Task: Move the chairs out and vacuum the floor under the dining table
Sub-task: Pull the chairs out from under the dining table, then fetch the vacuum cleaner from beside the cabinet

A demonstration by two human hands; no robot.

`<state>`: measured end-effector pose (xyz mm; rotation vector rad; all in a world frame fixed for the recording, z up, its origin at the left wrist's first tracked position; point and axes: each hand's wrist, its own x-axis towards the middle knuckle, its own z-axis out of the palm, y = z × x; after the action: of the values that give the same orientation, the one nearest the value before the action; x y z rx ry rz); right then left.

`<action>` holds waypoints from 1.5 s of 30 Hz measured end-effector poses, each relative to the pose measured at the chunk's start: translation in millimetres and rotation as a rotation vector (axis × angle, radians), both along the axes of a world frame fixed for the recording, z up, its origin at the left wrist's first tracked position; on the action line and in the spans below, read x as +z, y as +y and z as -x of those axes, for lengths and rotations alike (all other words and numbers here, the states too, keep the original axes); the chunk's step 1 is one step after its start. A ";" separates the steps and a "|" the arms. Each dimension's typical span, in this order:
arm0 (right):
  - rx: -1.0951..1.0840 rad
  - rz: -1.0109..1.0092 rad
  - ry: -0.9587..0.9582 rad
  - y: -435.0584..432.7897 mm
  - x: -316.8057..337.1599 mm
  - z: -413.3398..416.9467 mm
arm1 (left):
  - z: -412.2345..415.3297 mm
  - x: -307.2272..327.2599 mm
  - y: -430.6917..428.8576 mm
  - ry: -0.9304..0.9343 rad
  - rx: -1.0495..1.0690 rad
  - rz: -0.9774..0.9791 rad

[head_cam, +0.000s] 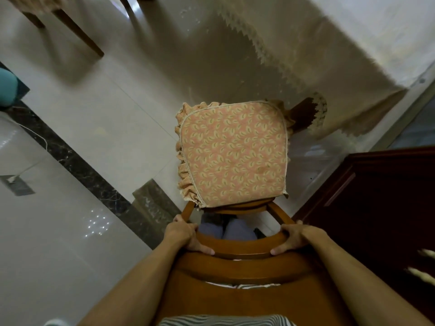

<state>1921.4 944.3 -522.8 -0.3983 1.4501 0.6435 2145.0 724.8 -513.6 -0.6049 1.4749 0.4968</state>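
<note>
Glossy pale floor [94, 128], dark marble strip [70, 156] left. Chair [247, 245] just off table [353, 55] cloth edge, cabinet [376, 208] tight on rt (open floor left). Left hand [186, 236], right hand [294, 238]: fingers [204, 250] wrapped round top rail.

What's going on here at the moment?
A person grips the curved back of a wooden dining chair with both hands, left hand and right hand curled over its top rail. The pink leaf-patterned seat cushion sits in the open, its front corner close to the table leg under the lace-edged tablecloth. Another chair's legs stand far left. No vacuum cleaner is in view.
</note>
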 end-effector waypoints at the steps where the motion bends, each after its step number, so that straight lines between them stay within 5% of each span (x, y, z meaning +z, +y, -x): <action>1: 0.001 0.005 0.002 1.0 -0.3 -1.6 | -1.0 -0.7 -0.1 0.006 -0.007 0.003; 17: -0.037 -0.021 -0.027 20.2 -7.0 -11.1 | -12.6 -0.9 23.3 -0.028 -0.003 -0.005; 22: 0.011 0.022 -0.033 15.5 1.5 -10.9 | -17.1 8.1 11.2 0.032 0.215 -0.009; 30: -0.252 0.724 0.103 -45.8 54.5 -2.2 | -24.5 72.5 -15.5 0.508 0.356 0.265; 45: 0.182 1.264 0.156 -213.4 182.7 -43.4 | -109.0 202.8 -76.8 0.839 0.472 0.834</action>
<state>1964.8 730.9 -340.1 -1.4859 1.8497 -0.2068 2254.0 647.9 -310.8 -1.5551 2.3709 0.5096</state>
